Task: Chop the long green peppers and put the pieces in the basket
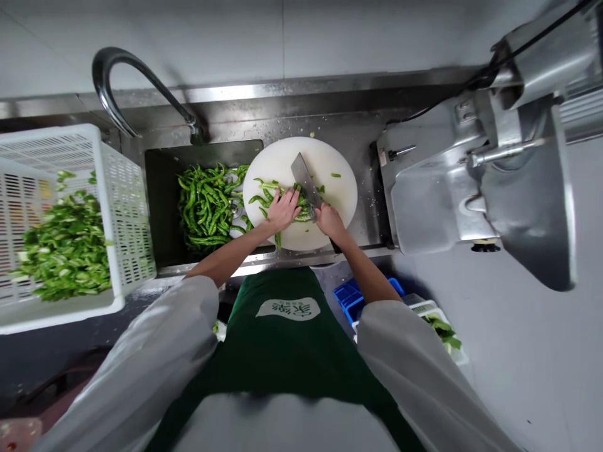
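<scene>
On a round white cutting board (340, 204) lie several long green chili peppers (264, 199), some whole and some in pieces. My left hand (283, 209) presses down on the peppers, its fingers bent over them and holding them to the board. My right hand (330, 221) is closed around the handle of a cleaver (305, 178). The wide blade stands just to the right of my left fingertips, slanting up and left, among the peppers. Whether its edge touches the board is hidden. A few cut pepper bits (335, 175) lie on the board's right half.
Left of the board, a sink basin (162, 207) holds a heap of green peppers (205, 204) beneath a curved faucet (141, 78). A white plastic crate (127, 220) of leafy greens (70, 245) stands farther left. A metal slicing machine (513, 182) occupies the right. Blue baskets (347, 298) sit below.
</scene>
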Demonstrator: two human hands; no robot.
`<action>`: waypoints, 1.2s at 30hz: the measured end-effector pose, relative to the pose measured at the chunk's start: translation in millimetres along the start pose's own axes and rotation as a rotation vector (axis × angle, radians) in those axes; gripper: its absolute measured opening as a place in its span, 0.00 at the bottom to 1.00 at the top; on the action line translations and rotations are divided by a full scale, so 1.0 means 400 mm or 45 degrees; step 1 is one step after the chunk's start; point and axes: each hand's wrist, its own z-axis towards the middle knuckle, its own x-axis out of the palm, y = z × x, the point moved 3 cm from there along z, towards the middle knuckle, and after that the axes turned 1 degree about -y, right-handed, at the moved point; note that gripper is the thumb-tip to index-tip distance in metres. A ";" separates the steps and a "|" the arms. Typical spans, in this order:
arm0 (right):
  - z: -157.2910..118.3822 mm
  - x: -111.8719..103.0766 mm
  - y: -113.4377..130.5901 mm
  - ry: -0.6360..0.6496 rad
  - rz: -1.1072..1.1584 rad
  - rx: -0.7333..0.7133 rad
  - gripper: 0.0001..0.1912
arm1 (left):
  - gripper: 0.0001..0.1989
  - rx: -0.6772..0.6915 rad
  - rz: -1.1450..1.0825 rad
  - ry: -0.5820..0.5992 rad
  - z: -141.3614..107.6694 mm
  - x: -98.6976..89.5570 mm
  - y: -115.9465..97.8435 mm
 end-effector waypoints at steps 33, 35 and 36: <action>-0.050 0.058 0.131 0.057 -0.097 0.184 0.18 | 0.29 -0.119 -0.053 -0.070 0.015 -0.014 0.071; -0.038 0.063 0.119 0.030 -0.087 0.181 0.18 | 0.32 -0.089 -0.061 -0.009 0.024 -0.041 0.094; -0.033 0.063 0.110 0.024 -0.084 0.178 0.18 | 0.35 -0.024 -0.068 0.070 0.027 -0.055 0.111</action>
